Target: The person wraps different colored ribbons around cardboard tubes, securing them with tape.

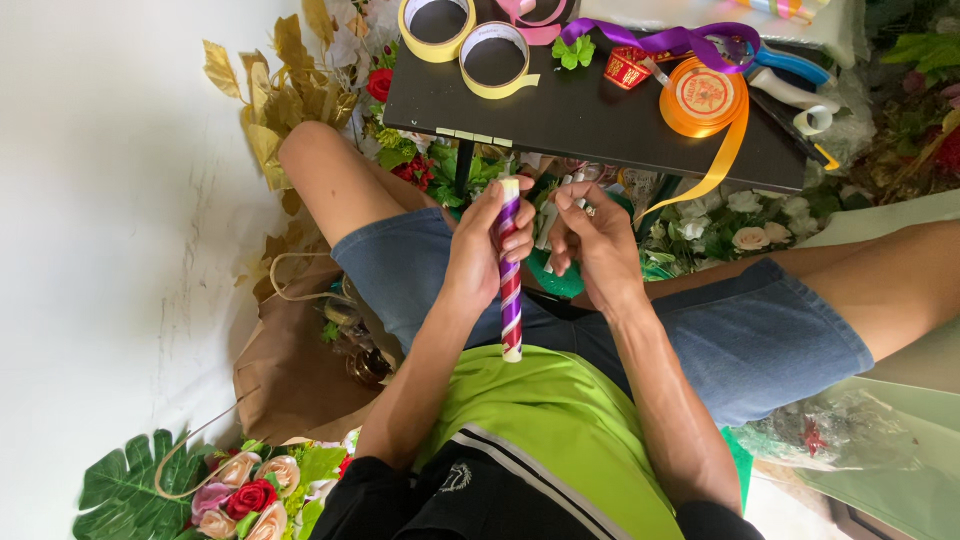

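**Wrapping the striped stick**

The stick [510, 270], wound in red, purple and white ribbon, stands upright over the lap, just below the near edge of the black tabletop [590, 115]. The left hand [487, 250] has its fingers closed around it. The right hand [592, 240] pinches something small beside its top; I cannot tell what. I think a steady grip and even turns keep the stripes neat. An orange ribbon roll [703, 97] lies near the tabletop's right edge.

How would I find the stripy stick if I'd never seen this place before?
Start at the small black table covered in tape rolls and ribbon, then look just below its front edge, over the person's lap. The left hand grips a long thin stick standing upright there. It alone is wound in slanting red, purple and white stripes, like a candy cane.
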